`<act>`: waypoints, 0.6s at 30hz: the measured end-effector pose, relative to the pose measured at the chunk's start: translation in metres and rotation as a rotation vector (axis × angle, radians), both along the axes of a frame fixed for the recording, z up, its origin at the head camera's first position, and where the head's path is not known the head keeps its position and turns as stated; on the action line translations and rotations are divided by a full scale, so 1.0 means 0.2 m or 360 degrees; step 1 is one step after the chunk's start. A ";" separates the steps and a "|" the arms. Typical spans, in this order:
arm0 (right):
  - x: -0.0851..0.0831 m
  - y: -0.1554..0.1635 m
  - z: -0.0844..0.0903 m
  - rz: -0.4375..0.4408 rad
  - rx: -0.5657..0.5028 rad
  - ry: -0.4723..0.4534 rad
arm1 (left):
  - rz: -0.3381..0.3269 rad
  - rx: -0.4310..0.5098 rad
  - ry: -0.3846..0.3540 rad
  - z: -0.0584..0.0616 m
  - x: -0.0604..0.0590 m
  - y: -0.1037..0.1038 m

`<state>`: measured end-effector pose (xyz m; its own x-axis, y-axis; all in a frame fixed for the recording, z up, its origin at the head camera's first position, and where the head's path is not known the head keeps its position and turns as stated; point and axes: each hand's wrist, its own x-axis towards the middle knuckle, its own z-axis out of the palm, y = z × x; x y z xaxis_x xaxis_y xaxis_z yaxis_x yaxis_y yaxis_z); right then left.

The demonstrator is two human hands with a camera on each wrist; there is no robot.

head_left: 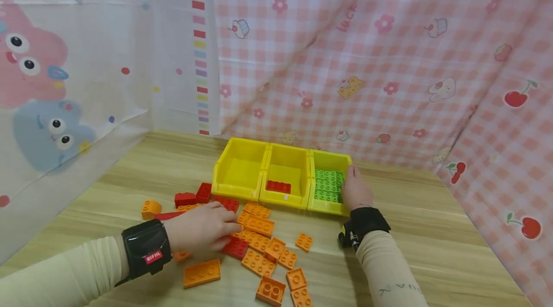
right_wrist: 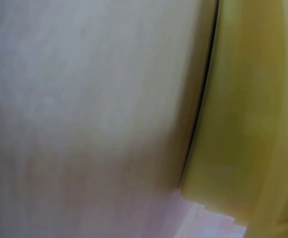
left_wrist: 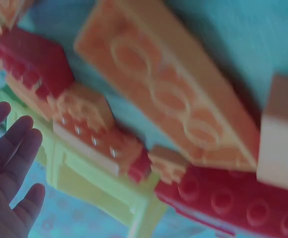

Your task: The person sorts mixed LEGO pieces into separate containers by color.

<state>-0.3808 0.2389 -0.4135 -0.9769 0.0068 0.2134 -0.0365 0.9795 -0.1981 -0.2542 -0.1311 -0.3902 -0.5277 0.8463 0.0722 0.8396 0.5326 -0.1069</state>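
Note:
My left hand (head_left: pixel 205 227) is low over a pile of toy building bricks, its palm down. The left wrist view shows the fingers (left_wrist: pixel 15 148) spread a little and nothing between them. Around it lie a red brick (head_left: pixel 235 247), an orange brick (head_left: pixel 259 225) and another orange brick (head_left: pixel 201 274). My right hand (head_left: pixel 357 190) holds the right side wall of a yellow bin (head_left: pixel 330 207) filled with green bricks (head_left: pixel 328 184). Its fingertips are partly hidden at the wall. The right wrist view shows only the outer yellow wall (right_wrist: pixel 243 114) close up.
Two more yellow bins adjoin on the left: the middle bin (head_left: pixel 285 152) has a red brick (head_left: pixel 278 186) inside, the left bin (head_left: pixel 242 167) shows a bare floor. Several orange bricks lie toward the table's (head_left: pixel 432 249) front. A checked cloth (head_left: pixel 345 57) hangs behind.

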 end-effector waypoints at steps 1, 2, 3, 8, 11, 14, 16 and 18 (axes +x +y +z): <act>0.00 0.00 0.00 -0.0005 -0.0001 -0.0001 | -0.0007 -0.0013 -0.0021 -0.01 0.01 0.01; 0.00 0.01 0.00 -0.0010 -0.0005 -0.0004 | -0.0007 -0.0036 -0.0043 -0.02 0.01 0.02; 0.00 0.01 -0.01 -0.0016 -0.0006 -0.0008 | -0.0005 -0.0055 -0.0069 -0.03 0.02 0.02; 0.00 0.02 -0.02 -0.0041 -0.0003 -0.0038 | 0.0000 -0.0135 -0.0113 -0.06 0.02 0.04; 0.00 0.02 -0.03 -0.0052 -0.0013 -0.0045 | -0.0014 -0.0145 -0.0099 -0.07 0.02 0.04; 0.00 0.01 -0.02 -0.0061 -0.0029 -0.0041 | -0.0018 -0.0146 -0.0122 -0.04 0.02 0.04; -0.01 0.01 -0.01 -0.0059 -0.0032 -0.0035 | -0.0016 -0.0140 -0.0146 -0.02 0.01 0.04; -0.01 0.00 0.00 -0.0045 -0.0027 -0.0016 | -0.0026 -0.0114 -0.0154 0.01 0.00 0.05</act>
